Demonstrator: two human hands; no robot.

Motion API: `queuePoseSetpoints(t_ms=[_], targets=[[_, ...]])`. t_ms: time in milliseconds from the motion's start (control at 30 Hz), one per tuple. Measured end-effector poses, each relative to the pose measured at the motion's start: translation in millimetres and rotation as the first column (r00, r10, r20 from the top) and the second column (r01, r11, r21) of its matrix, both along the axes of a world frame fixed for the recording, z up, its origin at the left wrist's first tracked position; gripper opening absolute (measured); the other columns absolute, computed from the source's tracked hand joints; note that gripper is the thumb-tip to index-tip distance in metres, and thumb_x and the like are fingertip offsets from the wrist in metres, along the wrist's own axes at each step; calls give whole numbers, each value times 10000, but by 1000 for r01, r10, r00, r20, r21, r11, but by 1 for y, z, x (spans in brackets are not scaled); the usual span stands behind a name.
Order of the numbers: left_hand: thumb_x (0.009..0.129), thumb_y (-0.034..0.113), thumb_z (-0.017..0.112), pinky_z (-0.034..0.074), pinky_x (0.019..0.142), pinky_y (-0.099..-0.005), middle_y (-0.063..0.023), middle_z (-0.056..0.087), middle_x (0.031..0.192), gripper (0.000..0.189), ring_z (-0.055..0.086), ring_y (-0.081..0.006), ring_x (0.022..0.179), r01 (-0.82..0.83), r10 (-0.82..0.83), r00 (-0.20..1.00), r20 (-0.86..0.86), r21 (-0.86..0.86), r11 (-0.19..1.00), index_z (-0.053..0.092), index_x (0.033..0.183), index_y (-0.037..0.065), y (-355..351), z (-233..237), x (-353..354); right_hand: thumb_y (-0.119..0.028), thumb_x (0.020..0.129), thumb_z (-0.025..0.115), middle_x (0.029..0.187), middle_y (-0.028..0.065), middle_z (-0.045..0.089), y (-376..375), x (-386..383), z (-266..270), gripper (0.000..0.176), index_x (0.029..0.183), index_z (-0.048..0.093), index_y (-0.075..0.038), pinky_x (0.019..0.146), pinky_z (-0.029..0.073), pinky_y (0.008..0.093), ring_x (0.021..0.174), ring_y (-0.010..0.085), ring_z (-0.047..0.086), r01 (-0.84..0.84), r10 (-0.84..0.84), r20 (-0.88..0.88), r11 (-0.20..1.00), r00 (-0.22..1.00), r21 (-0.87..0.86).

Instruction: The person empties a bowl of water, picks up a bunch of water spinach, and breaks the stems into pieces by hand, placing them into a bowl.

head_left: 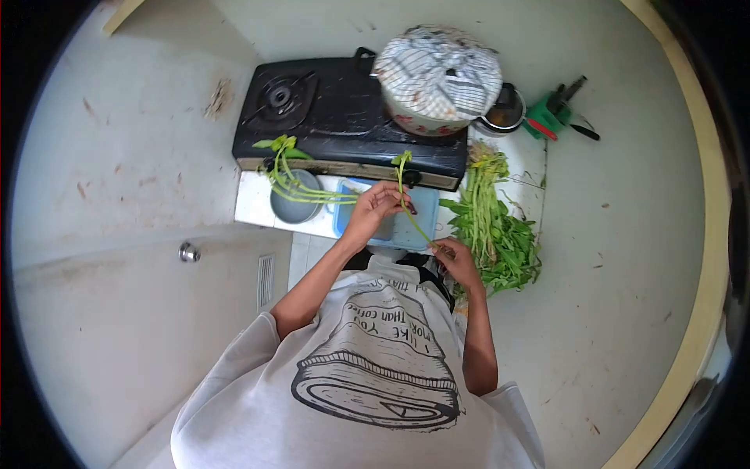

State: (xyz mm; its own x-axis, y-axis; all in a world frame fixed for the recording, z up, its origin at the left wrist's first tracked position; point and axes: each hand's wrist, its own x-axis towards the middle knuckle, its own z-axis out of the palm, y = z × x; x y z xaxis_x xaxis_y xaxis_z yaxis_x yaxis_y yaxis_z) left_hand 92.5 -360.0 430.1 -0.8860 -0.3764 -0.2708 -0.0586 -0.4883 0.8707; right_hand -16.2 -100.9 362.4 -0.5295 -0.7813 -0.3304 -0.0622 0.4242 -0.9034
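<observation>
My left hand (376,209) is closed around the ends of several long green stems (312,193), which reach left over a grey round pot (295,205). A single green stem (414,222) with a small leafy tip slants past its fingers. The lower end of that stem is pinched in my right hand (455,260). Under my hands lies a light blue tray (422,215). A large heap of leafy greens (492,227) is just right of my right hand.
Behind the tray stands a black gas stove (336,117) with a large pot under a checked cloth (441,74). A small metal pot (504,113) and a green holder with knives (551,116) are at the right. A door knob (189,252) shows at the left.
</observation>
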Motion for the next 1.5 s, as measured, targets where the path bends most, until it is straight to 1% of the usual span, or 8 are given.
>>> queuePoseSetpoints(t_ms=[67, 300, 400, 500, 767, 1200, 1300, 1500], targets=[[1029, 98, 558, 526, 977, -338, -52, 690, 1084, 270, 670, -169, 1062, -92, 92, 996, -5, -41, 995, 575, 1295, 58, -15, 4, 24, -90, 950, 686, 1009, 78, 668, -22, 7, -5, 172, 1102, 723, -21, 816, 509, 314, 920, 176, 661, -46, 43, -47, 997, 998, -62], [1014, 97, 590, 546, 958, -328, -64, 690, 1119, 255, 671, -164, 1038, -375, 390, 916, 96, -145, 916, 595, 1263, 42, -85, -12, 113, -107, 913, 665, 990, 174, 675, -108, 35, -23, 185, 1064, 714, -10, 840, 523, 427, 941, 378, 666, -238, 228, -291, 971, 929, -1], [1008, 108, 606, 553, 955, -346, -62, 675, 1160, 242, 658, -157, 1056, -481, 524, 839, 146, -249, 841, 609, 1239, 39, -110, -23, 142, -124, 898, 665, 1014, 180, 664, -139, 50, -46, 203, 1072, 709, -28, 875, 506, 473, 980, 403, 644, -196, 184, -333, 981, 925, -4], [1012, 93, 591, 568, 977, -394, -88, 634, 1217, 224, 633, -185, 1109, -528, 567, 800, 197, -219, 821, 604, 1224, 23, -136, -45, 167, -119, 888, 669, 1030, 165, 670, -166, 66, -62, 194, 1062, 713, -47, 893, 489, 502, 1025, 392, 636, -128, 134, -412, 991, 901, 42], [1019, 85, 573, 573, 988, -407, -93, 618, 1211, 200, 634, -206, 1106, -558, 563, 783, 263, -103, 823, 596, 1204, 15, -176, -92, 195, -89, 869, 673, 1089, 118, 671, -199, 87, -61, 196, 1058, 725, -97, 921, 449, 504, 1100, 346, 618, -21, 74, -598, 995, 798, 95], [1023, 167, 605, 620, 871, -356, -89, 626, 1114, 218, 676, -201, 995, -280, 325, 855, 404, -168, 945, 596, 1166, 3, -215, -134, 209, -136, 864, 649, 1130, 50, 619, -218, 111, -58, 244, 1100, 710, -146, 1041, 326, 513, 1157, 273, 537, 155, 106, -719, 945, 687, 288], [1020, 175, 617, 632, 833, -341, -95, 628, 1081, 219, 683, -198, 943, -308, 352, 862, 364, -174, 935, 595, 1149, 0, -217, -138, 214, -155, 854, 660, 1129, 56, 618, -230, 117, -51, 241, 1089, 706, -133, 1048, 309, 521, 1143, 277, 538, 130, 140, -784, 954, 605, 271], [1018, 214, 637, 638, 807, -334, -127, 648, 1051, 239, 688, -196, 892, -358, 373, 855, 360, -112, 927, 587, 1116, 2, -220, -137, 221, -169, 843, 672, 1146, 63, 608, -273, 134, -46, 259, 1096, 698, -117, 1028, 310, 529, 1150, 279, 535, -11, 132, -773, 987, 621, 160]])
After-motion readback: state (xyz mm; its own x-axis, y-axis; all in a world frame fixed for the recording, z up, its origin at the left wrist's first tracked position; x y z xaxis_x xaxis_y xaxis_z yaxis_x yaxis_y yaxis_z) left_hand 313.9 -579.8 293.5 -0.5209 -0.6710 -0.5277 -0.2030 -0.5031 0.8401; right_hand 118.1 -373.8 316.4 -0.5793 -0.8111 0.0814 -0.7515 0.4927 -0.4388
